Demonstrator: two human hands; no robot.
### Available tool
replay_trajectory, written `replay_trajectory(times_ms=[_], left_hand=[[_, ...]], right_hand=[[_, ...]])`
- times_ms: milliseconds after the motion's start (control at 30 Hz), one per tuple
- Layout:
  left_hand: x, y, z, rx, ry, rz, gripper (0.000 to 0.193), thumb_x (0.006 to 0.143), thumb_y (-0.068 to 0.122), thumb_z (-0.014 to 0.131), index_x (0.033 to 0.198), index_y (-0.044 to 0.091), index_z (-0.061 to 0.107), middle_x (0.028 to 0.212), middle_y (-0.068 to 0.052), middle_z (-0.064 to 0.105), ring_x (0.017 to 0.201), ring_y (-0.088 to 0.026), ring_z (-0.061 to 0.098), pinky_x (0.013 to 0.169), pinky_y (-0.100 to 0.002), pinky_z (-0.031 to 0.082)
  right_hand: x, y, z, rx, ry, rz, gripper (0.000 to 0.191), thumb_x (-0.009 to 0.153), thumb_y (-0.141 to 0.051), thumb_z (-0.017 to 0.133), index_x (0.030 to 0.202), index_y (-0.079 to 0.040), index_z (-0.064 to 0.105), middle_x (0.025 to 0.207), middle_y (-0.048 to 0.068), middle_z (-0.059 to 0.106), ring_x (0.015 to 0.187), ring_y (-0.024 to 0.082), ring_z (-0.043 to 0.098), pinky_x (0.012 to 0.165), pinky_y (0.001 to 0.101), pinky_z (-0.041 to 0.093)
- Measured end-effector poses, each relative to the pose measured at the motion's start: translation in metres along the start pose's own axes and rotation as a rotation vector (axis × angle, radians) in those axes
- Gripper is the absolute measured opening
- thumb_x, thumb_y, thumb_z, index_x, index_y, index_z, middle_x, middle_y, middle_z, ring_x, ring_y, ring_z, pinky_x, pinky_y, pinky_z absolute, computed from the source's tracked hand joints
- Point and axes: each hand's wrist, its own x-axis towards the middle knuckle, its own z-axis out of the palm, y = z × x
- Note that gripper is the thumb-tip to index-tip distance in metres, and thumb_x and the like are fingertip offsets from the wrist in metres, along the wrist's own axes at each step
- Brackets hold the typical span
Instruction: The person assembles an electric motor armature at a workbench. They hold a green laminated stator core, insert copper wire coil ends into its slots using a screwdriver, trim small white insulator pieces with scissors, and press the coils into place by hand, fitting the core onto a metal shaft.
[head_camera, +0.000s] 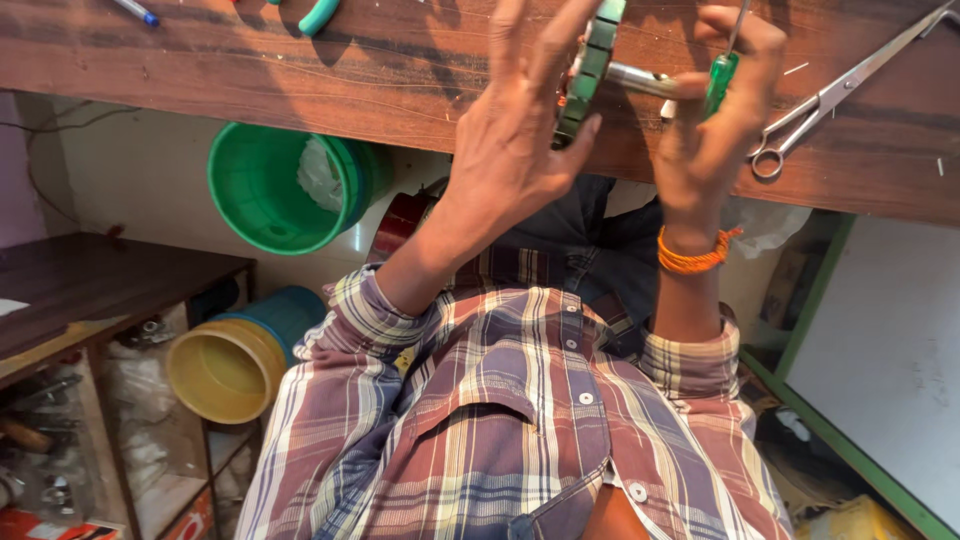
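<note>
Plaid button shirt (520, 420), purple-cream-blue checks, sleeves rolled up; orange thread band (692, 256) round wrist.
</note>
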Motion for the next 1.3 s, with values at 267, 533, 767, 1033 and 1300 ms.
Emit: replay_trajectory(times_ms=[267,533,767,1033,1300], left_hand=[[-0.008,-0.004,-0.034,0.244,-0.215,0.117,0.11,0.081,0.049,0.099,0.16,0.024,0.025,0.159,-0.012,0.03,0.13,-0.039,0.053,0.106,-0.048,0.052],[0.006,-0.105,-0.012,-0.216,-0.411,0.327,0.135,0.076,0.055,0.1,0.162,0.017,0.004,0.162,-0.018,0.027,0.153,-0.041,0.031,0.128,-0.049,0.039],[-0.014,-0.115,0.027,-0.39,-0.337,-0.006,0.133,0.076,0.061,0.096,0.161,0.021,0.003,0.157,-0.014,0.051,0.143,-0.029,0.054,0.121,-0.042,0.046],[-0.002,-0.073,0.026,-0.25,-0.039,0.182,0.128,0.074,0.058,0.103,0.158,0.02,0.013,0.144,-0.011,0.033,0.139,-0.027,0.045,0.118,-0.043,0.049],[0.004,-0.05,0.022,-0.198,0.046,0.237,0.126,0.066,0.057,0.103,0.155,0.017,0.022,0.147,-0.009,0.033,0.141,-0.024,0.035,0.12,-0.041,0.038]], right_hand=[[0.0,0.04,0.001,0.095,-0.105,0.084,0.049,0.111,-0.047,0.068,0.109,0.0,0.054,0.088,0.003,0.062,0.081,0.012,0.064,0.076,0.0286,0.051],[-0.028,0.089,-0.002,-0.14,-0.126,-0.082,0.034,0.122,-0.034,0.063,0.115,-0.002,0.052,0.081,0.006,0.053,0.069,0.016,0.053,0.067,0.0298,0.043],[-0.031,0.075,-0.002,0.028,0.007,0.01,0.027,0.125,-0.029,0.053,0.119,-0.003,0.055,0.075,0.007,0.046,0.06,0.016,0.046,0.059,0.0296,0.037],[-0.034,-0.015,-0.045,0.364,-0.09,0.329,0.035,0.116,-0.037,0.049,0.12,-0.003,0.057,0.081,0.002,0.063,0.061,0.008,0.065,0.046,0.0176,0.041],[-0.052,-0.046,-0.033,0.179,-0.253,0.173,0.023,0.115,-0.022,0.075,0.122,-0.001,0.071,0.099,0.009,0.069,0.087,0.014,0.065,0.076,0.0237,0.049]])
